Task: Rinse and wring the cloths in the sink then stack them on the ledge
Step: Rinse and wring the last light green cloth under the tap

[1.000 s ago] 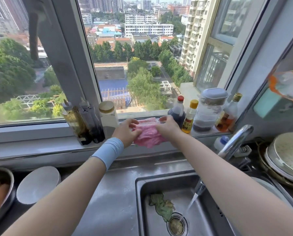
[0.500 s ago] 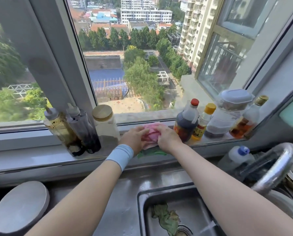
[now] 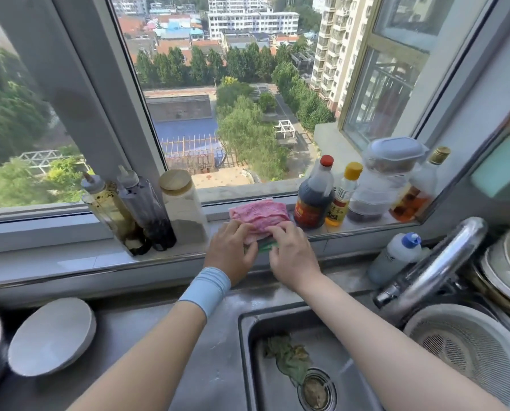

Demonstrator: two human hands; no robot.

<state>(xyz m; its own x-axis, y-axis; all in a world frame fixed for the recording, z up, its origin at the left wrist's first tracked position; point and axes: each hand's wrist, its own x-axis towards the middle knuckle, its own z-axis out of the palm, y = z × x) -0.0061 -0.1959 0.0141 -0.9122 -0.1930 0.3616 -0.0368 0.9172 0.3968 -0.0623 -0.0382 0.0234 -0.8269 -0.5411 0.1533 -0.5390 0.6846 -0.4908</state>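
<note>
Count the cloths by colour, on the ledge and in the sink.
Pink: 1, the pink cloth on the ledge.
Green: 2, the green cloth beneath it and the crumpled green cloth in the sink.
Total: 3

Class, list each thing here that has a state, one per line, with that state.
pink cloth: folded, lying on the ledge
green cloth: crumpled in the sink
left hand: flat on the pink cloth
right hand: fingertips on the pink cloth
white bowl: upside down
dark sauce bottle: capped, upright
</note>
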